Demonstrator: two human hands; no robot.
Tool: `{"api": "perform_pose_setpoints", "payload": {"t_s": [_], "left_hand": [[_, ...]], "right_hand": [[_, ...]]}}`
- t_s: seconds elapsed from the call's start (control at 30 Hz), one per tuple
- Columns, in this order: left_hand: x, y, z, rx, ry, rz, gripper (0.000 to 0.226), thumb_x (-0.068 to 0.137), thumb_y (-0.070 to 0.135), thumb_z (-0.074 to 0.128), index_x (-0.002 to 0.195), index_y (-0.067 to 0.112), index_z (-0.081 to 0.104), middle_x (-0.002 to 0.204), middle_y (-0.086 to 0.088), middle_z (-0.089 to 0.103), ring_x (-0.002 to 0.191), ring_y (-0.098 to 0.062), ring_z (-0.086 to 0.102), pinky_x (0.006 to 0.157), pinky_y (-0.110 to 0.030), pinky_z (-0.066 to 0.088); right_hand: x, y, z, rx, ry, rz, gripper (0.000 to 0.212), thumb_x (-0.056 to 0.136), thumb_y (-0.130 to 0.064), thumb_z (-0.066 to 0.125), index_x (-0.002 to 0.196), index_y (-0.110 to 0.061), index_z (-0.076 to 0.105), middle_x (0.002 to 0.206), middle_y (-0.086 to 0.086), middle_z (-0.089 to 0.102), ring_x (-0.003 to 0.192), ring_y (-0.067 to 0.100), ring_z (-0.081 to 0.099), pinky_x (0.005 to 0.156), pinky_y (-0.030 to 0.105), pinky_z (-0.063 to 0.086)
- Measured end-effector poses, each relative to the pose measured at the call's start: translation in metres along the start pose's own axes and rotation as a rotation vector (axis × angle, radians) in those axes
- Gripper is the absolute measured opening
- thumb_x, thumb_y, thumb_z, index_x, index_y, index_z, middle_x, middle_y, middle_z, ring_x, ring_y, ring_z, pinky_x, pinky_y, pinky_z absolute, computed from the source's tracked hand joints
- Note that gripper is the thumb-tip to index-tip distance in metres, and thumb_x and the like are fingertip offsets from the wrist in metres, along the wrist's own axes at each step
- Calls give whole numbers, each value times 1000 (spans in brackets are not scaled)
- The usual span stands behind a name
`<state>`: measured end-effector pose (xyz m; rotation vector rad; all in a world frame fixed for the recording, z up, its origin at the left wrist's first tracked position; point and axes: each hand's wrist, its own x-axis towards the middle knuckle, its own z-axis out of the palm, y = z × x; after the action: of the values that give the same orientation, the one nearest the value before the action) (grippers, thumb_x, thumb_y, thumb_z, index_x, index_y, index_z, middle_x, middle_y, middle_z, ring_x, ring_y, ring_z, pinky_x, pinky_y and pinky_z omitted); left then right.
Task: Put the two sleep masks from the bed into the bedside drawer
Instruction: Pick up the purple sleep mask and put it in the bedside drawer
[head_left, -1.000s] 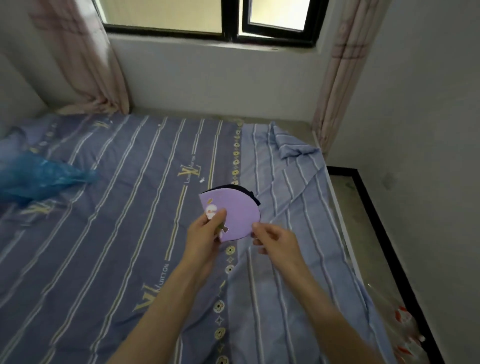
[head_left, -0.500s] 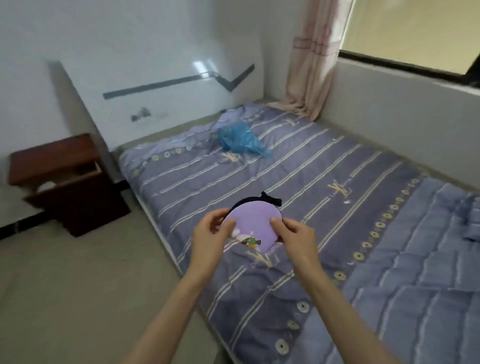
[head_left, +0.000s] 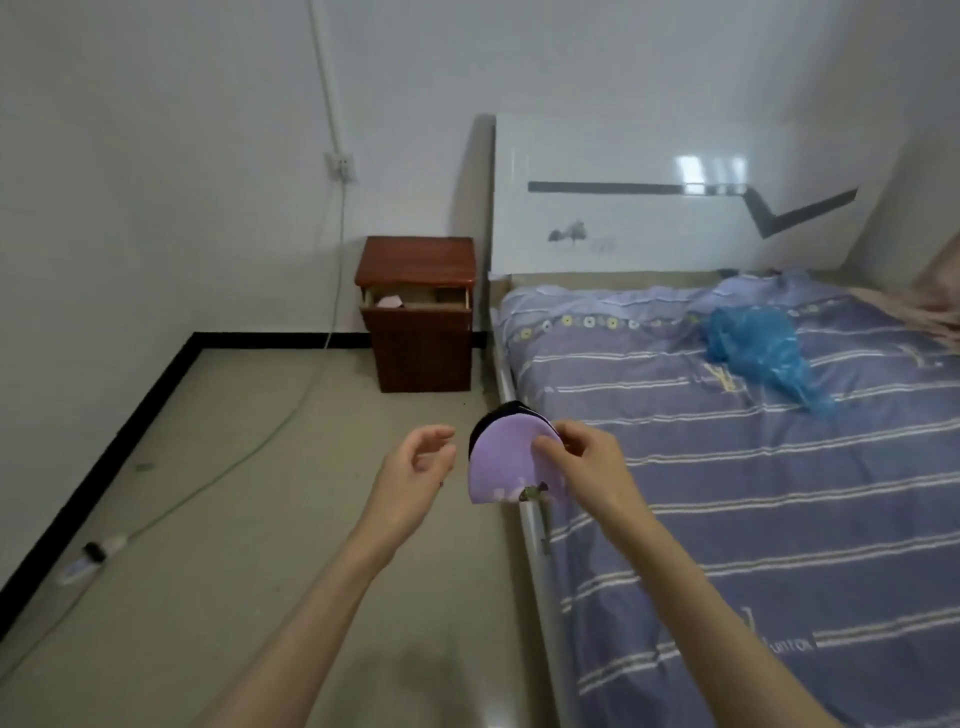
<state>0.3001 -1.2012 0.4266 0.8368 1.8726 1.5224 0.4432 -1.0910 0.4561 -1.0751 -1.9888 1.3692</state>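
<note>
The purple sleep mask (head_left: 501, 462) is folded into a half-round in my right hand (head_left: 587, 462), pinched at its right edge between my thumb and fingers, with a small printed picture near its lower edge. Behind it, showing as a dark rim along the top, is the black sleep mask (head_left: 498, 413), held in the same pinch. Both masks hang in the air over the floor (head_left: 260, 519), just beside the edge of the bed (head_left: 753, 493). My left hand (head_left: 421, 460) is just to the left of the masks, apart from them, palm turned inward with the fingers loosely curled and spread; it holds nothing. Farther ahead, against the wall and beside the white headboard (head_left: 649, 208), stands the dark wooden bedside cabinet (head_left: 421, 312). Its top drawer (head_left: 415, 304) is pulled open, and something pale pink (head_left: 389, 301) lies inside at the left; I cannot tell what it is. The bed has a blue-purple striped cover, and a crumpled blue plastic bag (head_left: 763, 348) lies on it near the head end, well apart from my hands. A thin cable (head_left: 337, 249) runs down from a wall socket (head_left: 340, 167) and trails across the floor to a power strip (head_left: 96, 553) lying near the black skirting on the left.
</note>
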Motion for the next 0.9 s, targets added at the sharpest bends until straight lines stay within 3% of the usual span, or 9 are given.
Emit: {"api": "perform_pose_setpoints", "payload": {"t_s": [0.07, 0.17, 0.23, 0.27, 0.33, 0.43, 0.6, 0.8, 0.9], "left_hand": [[34, 1, -40, 184, -74, 178, 43, 90, 13, 52, 130, 27, 40, 135, 1, 44, 119, -13, 45, 90, -18, 40], [87, 9, -87, 453, -321, 382, 61, 88, 24, 56, 135, 43, 22, 147, 16, 23, 136, 1, 18, 107, -16, 20], [117, 14, -105, 510, -365, 421, 44, 87, 21, 58, 125, 37, 45, 129, 22, 44, 122, 13, 32, 98, -5, 24], [131, 15, -110, 504, -356, 421, 30, 85, 17, 60, 110, 33, 57, 111, 23, 55, 107, 16, 43, 88, -3, 33], [160, 11, -120, 524, -317, 429, 17, 79, 13, 66, 88, 28, 63, 85, 25, 57, 83, 11, 53, 72, -5, 38], [197, 1, -132, 541, -264, 423, 10, 76, 19, 71, 81, 26, 65, 74, 26, 57, 74, 12, 54, 67, -3, 38], [270, -11, -147, 458, -228, 323, 27, 77, 26, 70, 71, 50, 58, 69, 31, 62, 74, 9, 57, 66, -3, 39], [379, -8, -148, 170, -213, 146, 19, 81, 9, 63, 65, 19, 63, 90, 2, 63, 83, -10, 60, 82, -23, 47], [431, 3, -151, -299, -213, -49, 16, 76, 13, 56, 60, 9, 56, 66, -7, 58, 71, -19, 60, 81, -30, 47]], "right_hand": [[34, -16, 28, -89, -109, -78, 15, 87, -8, 51, 81, -16, 62, 74, 1, 58, 66, 11, 50, 53, 14, 46], [78, -34, 66, -162, -229, -158, 14, 89, -9, 50, 91, -13, 63, 81, 5, 60, 76, 16, 54, 63, 32, 48], [104, -43, 84, -221, -276, -186, 14, 88, -9, 51, 92, -5, 64, 85, 17, 63, 77, 22, 54, 64, 37, 48], [116, -47, 91, -248, -294, -188, 15, 88, -9, 52, 93, -2, 64, 88, 23, 63, 78, 28, 55, 67, 41, 49], [142, -51, 101, -287, -324, -183, 15, 87, -11, 53, 93, -2, 64, 89, 25, 63, 80, 34, 56, 70, 44, 51], [179, -51, 113, -307, -332, -163, 16, 87, -14, 55, 92, -4, 65, 89, 22, 65, 76, 27, 55, 65, 35, 46], [253, -38, 129, -294, -313, -73, 15, 88, -18, 54, 88, -8, 65, 82, 12, 63, 72, 16, 54, 62, 25, 41], [377, -27, 140, -299, -293, -31, 11, 87, -19, 55, 85, -15, 65, 73, -7, 57, 69, 7, 52, 57, 18, 40], [436, -24, 140, -334, -250, -28, 9, 87, -17, 54, 84, -16, 62, 75, -4, 57, 67, 4, 50, 55, 15, 36]]}}
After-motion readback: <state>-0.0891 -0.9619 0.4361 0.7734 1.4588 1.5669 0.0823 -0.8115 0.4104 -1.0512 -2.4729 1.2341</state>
